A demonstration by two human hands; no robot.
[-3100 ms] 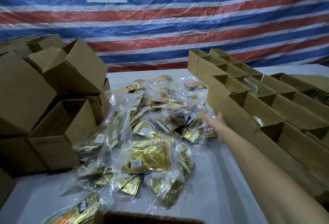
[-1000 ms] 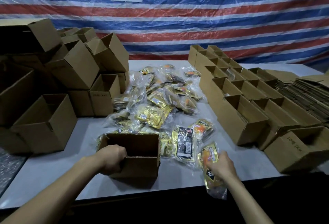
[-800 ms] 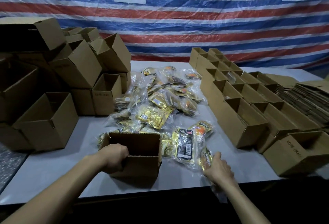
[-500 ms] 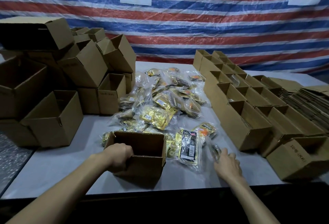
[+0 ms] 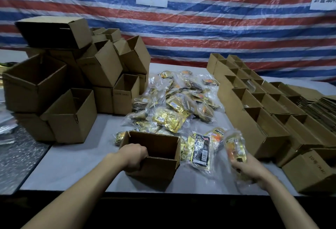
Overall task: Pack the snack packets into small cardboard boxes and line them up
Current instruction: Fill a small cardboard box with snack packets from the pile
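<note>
An open small cardboard box (image 5: 160,167) stands near the table's front edge. My left hand (image 5: 135,156) grips its near left wall, fingers curled over the rim. To the right, my right hand (image 5: 252,169) holds a clear snack packet (image 5: 234,147) with orange and gold contents, lifted above the table. A black and gold packet (image 5: 200,149) lies between the box and that hand. The main heap of snack packets (image 5: 174,105) covers the middle of the table behind the box.
Empty open boxes (image 5: 72,90) are stacked in a pile on the left. Rows of lined-up boxes (image 5: 258,112) run along the right side, with flat folded cartons (image 5: 325,107) beyond them. A striped tarp (image 5: 200,28) with paper signs hangs behind.
My right hand has picked the orange packet up off the table and raised it. My left hand stays gripping the box wall. The view has tilted slightly downward.
</note>
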